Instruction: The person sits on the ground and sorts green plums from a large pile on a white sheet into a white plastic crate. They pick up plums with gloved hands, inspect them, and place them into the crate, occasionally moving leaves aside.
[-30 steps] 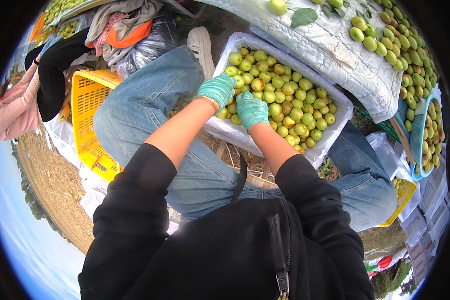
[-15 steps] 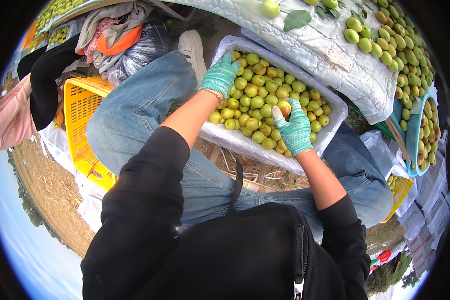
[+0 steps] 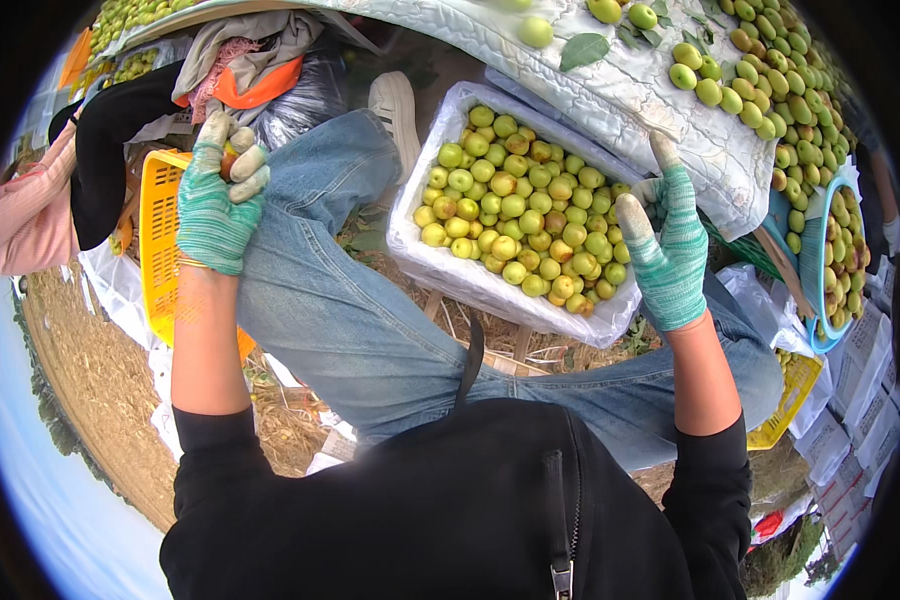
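Well apart, the two gloved hands. Left hand (image 3: 218,210) raised at the yellow crate (image 3: 158,240), forearm near upright, fingertips bent up and closed around one reddish fruit (image 3: 228,164). Right hand (image 3: 670,255) at the box's right end: thumb and forefinger spread, forefinger pointing up, the other fingers bent.

Fruit in the left grip mostly covered — only a small patch shows between the fingers. Right palm turned from view; cannot tell whether the bent fingers hold anything. That hand also hides part of the box's right end. Yellow crate partly behind the left hand and jeans (image 3: 340,270); its contents hard to make out. Far right rim dark and blurred.

Box (image 3: 425,250) lined in pale plastic, full of green fruits (image 3: 530,210), some browned. Quilt (image 3: 715,170) beyond, more fruit heaped on it. Outdoors — straw-strewn ground (image 3: 85,350), sky at left.
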A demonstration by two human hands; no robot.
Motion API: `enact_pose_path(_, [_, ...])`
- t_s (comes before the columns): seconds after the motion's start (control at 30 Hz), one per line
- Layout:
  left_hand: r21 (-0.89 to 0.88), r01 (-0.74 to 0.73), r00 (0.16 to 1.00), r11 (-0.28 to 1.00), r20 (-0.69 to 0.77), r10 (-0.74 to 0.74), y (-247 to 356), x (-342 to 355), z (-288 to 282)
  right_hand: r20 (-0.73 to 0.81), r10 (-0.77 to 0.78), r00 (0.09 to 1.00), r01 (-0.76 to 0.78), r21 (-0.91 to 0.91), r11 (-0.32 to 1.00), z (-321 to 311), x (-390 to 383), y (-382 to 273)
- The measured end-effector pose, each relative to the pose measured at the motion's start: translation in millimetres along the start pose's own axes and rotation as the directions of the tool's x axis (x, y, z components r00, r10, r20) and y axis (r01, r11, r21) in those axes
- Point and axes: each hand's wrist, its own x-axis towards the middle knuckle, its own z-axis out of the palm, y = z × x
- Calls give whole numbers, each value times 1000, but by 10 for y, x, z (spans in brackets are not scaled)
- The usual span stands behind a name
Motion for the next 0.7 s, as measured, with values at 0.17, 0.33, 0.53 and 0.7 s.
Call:
enact_pose_path(0.17, [750, 557, 576, 357, -659, 485, 1116, -321, -1581, -66, 179, 982, -187, -148, 971, -498, -54, 120])
enact_pose_path(0.33, [892, 192, 949, 409, -275, 155, 847, 170, -1006, 100, 130, 986, -88, -347, 934, -753, 117, 96])
enact_pose_path(0.53, [848, -503, 856, 165, 516, -43, -553, 1764, 1460, 79, 113, 990, -92, -237, 967, -725, 744, 108])
enact_pose_path(0.7, [810, -564, 825, -158, 551, -124, -1220, 2536, 2766, 78, 108, 991, -77, -329, 941, -858, 974, 294])
